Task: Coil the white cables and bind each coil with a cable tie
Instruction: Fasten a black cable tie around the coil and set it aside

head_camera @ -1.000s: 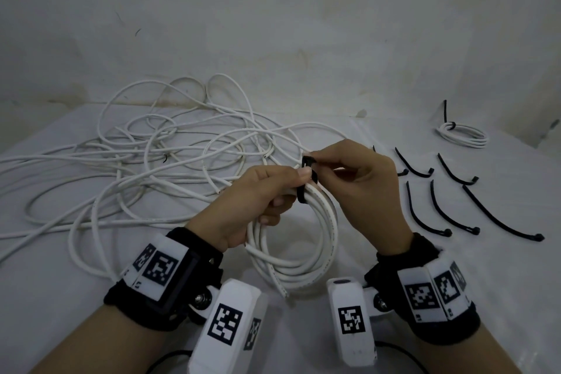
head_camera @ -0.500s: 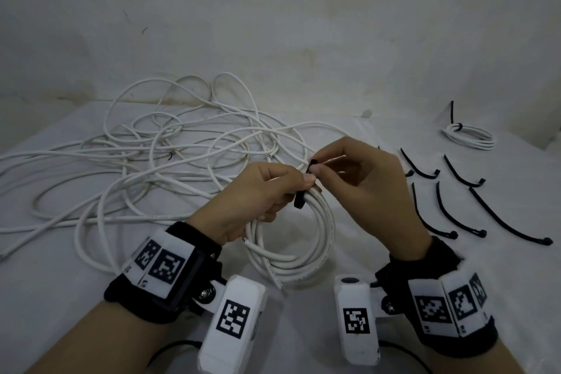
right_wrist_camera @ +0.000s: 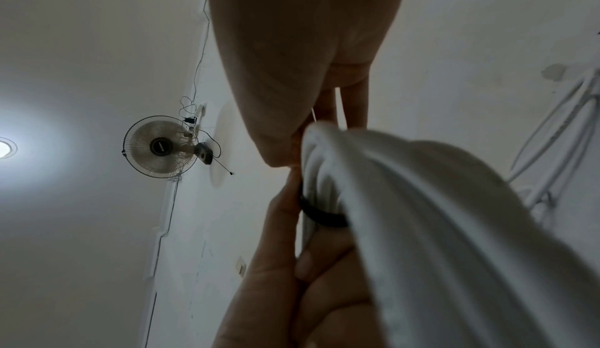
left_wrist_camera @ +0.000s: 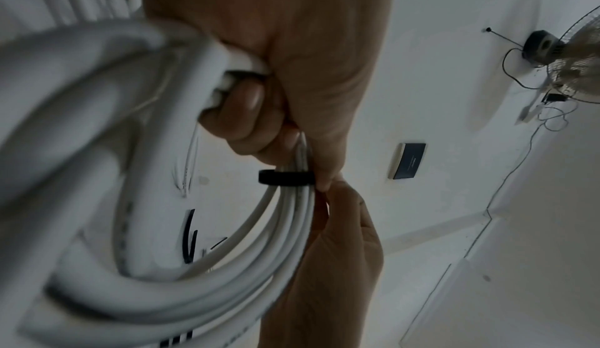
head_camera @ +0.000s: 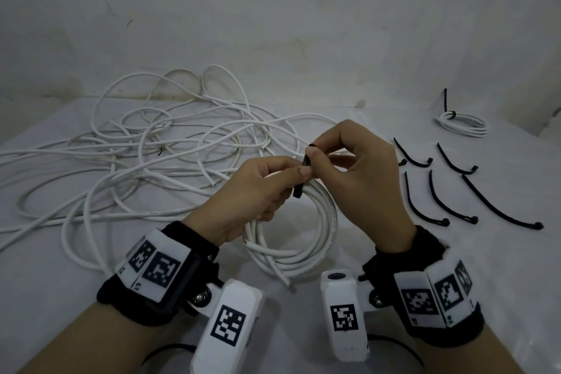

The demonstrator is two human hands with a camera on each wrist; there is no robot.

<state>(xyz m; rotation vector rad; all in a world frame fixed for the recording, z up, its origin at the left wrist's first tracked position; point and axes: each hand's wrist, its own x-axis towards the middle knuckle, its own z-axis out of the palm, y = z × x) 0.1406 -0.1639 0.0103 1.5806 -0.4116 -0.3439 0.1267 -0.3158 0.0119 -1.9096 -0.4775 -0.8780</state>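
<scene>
A white cable coil [head_camera: 306,240] hangs above the table's middle, held up by both hands. My left hand [head_camera: 261,194] grips the coil's top [left_wrist_camera: 227,81], its thumb pressing by the black cable tie [head_camera: 302,174] wrapped round the strands [left_wrist_camera: 285,178]. My right hand [head_camera: 349,167] pinches the tie's free end at the top. The tie's loop shows around the strands in the right wrist view [right_wrist_camera: 319,216]. A tangle of loose white cables [head_camera: 145,158] lies on the left of the table.
Several loose black cable ties [head_camera: 437,191] lie on the table [head_camera: 394,252] to the right. A bound coil [head_camera: 463,124] rests at the far right back. A wall rises behind the table; a fan [right_wrist_camera: 159,147] hangs on another wall.
My right hand has drawn the tie's free end upward and slightly right, away from the coil. The left hand keeps its grip on the coil.
</scene>
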